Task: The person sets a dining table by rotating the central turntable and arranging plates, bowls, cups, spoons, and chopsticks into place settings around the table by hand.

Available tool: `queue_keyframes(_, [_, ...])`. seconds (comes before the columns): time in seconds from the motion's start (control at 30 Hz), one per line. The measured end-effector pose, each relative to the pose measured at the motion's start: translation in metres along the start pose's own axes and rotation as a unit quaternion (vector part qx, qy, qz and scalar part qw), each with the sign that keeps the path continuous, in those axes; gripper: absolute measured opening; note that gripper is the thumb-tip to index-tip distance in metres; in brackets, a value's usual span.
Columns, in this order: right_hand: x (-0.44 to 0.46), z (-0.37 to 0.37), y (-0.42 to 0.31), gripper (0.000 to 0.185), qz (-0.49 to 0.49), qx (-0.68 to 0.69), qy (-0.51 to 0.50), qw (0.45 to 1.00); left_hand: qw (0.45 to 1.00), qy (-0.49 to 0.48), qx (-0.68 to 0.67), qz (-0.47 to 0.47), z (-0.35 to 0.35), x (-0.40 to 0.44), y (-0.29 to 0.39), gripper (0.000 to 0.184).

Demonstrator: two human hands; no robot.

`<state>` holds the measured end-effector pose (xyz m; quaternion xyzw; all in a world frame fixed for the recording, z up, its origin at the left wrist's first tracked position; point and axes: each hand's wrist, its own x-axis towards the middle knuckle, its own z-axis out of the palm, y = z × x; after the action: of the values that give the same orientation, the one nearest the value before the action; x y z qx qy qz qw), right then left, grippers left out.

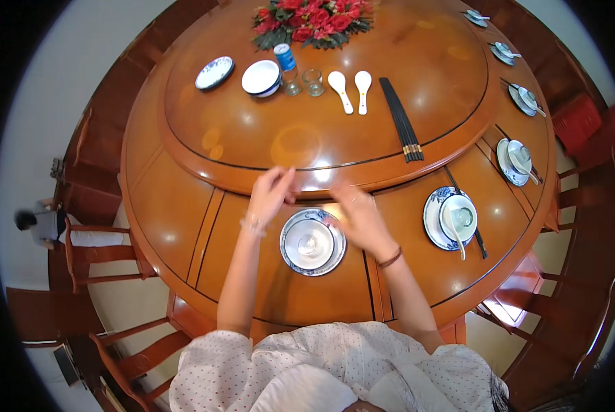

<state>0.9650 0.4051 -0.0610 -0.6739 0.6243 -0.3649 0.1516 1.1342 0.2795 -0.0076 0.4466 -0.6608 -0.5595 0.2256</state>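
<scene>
My left hand (273,195) is raised above the table's near part, just up and left of a blue-rimmed plate (288,261). Its fingers are apart and hold nothing that I can see. On the other side, my right hand (359,216) hovers at the plate's upper right edge, fingers spread and somewhat blurred, with nothing visible in them. A white bowl (299,250) rests on that plate, and a clear glass (309,245) stands inside the bowl.
The raised turntable (252,137) holds a plate (214,73), bowls (260,77), a blue can (284,57), two glasses (313,82), two white spoons (363,89), black chopsticks (401,120) and red flowers (314,20). Several place settings (431,221) line the right. A person (46,223) is at far left.
</scene>
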Motion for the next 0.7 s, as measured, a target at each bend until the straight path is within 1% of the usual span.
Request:
queue_keyframes(0.03, [0.010, -0.008, 0.019, 0.052, 0.011, -0.013, 0.047, 0.999, 0.999, 0.003, 0.028, 0.033, 0.006, 0.024, 0.012, 0.032])
queue_keyframes(0.07, [0.019, -0.017, 0.036, 0.052, 0.033, -0.079, 0.073, 0.994, 0.996, 0.006, 0.055, 0.066, 0.016, 0.048, 0.024, 0.033])
queue_keyframes(0.1, [0.023, -0.018, 0.054, 0.055, 0.082, -0.134, 0.071, 0.985, 0.995, -0.006, 0.079, 0.056, 0.027, 0.073, 0.032, 0.035])
queue_keyframes(0.13, [0.023, -0.016, 0.072, 0.055, 0.104, -0.165, 0.057, 0.979, 0.994, -0.016, 0.102, 0.047, 0.038, 0.101, 0.036, 0.037])
queue_keyframes(0.17, [0.026, -0.011, 0.088, 0.056, 0.126, -0.195, 0.043, 0.972, 0.980, -0.009, 0.177, 0.085, 0.049, 0.138, 0.022, 0.038])
queue_keyframes(0.2, [0.026, -0.001, 0.096, 0.056, 0.113, -0.236, 0.061, 0.963, 0.960, 0.000, 0.251, 0.121, 0.060, 0.168, 0.011, 0.040])
queue_keyframes(0.23, [0.021, 0.010, 0.097, 0.056, 0.102, -0.276, 0.078, 0.953, 0.960, 0.001, 0.251, 0.124, 0.070, 0.180, 0.017, 0.040])
queue_keyframes(0.27, [0.019, 0.017, 0.094, 0.054, 0.120, -0.274, 0.088, 0.950, 0.967, -0.020, 0.253, 0.017, 0.081, 0.190, 0.021, 0.044])
queue_keyframes(0.3, [0.019, 0.021, 0.091, 0.053, 0.136, -0.279, 0.092, 0.946, 0.963, -0.041, 0.251, -0.090, 0.089, 0.202, 0.022, 0.048])
queue_keyframes(0.33, [0.019, 0.023, 0.090, 0.052, 0.140, -0.277, 0.094, 0.946, 0.964, -0.043, 0.249, -0.089, 0.094, 0.211, 0.020, 0.048])
queue_keyframes(0.4, [0.019, 0.025, 0.086, 0.052, 0.148, -0.277, 0.097, 0.944, 0.946, 0.028, 0.316, -0.069, 0.105, 0.226, 0.007, 0.054])
queue_keyframes(0.43, [0.019, 0.025, 0.084, 0.052, 0.150, -0.269, 0.101, 0.946, 0.946, 0.024, 0.317, -0.068, 0.109, 0.232, 0.001, 0.054])
queue_keyframes(0.5, [0.019, 0.031, 0.079, 0.052, 0.158, -0.264, 0.105, 0.946, 0.905, 0.109, 0.412, -0.013, 0.113, 0.232, -0.002, 0.059])
queue_keyframes(0.53, [0.020, 0.038, 0.074, 0.052, 0.174, -0.267, 0.109, 0.942, 0.903, 0.088, 0.420, -0.024, 0.110, 0.236, -0.003, 0.058])
queue_keyframes(0.57, [0.021, 0.043, 0.069, 0.052, 0.188, -0.270, 0.113, 0.937, 0.910, 0.088, 0.405, -0.022, 0.107, 0.241, -0.010, 0.055])
queue_keyframes(0.63, [0.022, 0.047, 0.063, 0.054, 0.194, -0.265, 0.109, 0.938, 0.912, 0.066, 0.405, -0.004, 0.100, 0.246, -0.016, 0.049])
queue_keyframes(0.67, [0.023, 0.049, 0.060, 0.052, 0.192, -0.259, 0.116, 0.939, 0.911, 0.064, 0.408, -0.004, 0.096, 0.245, -0.020, 0.049])
queue_keyframes(0.7, [0.025, 0.050, 0.058, 0.050, 0.190, -0.252, 0.124, 0.941, 0.909, 0.076, 0.410, 0.014, 0.093, 0.245, -0.022, 0.044])
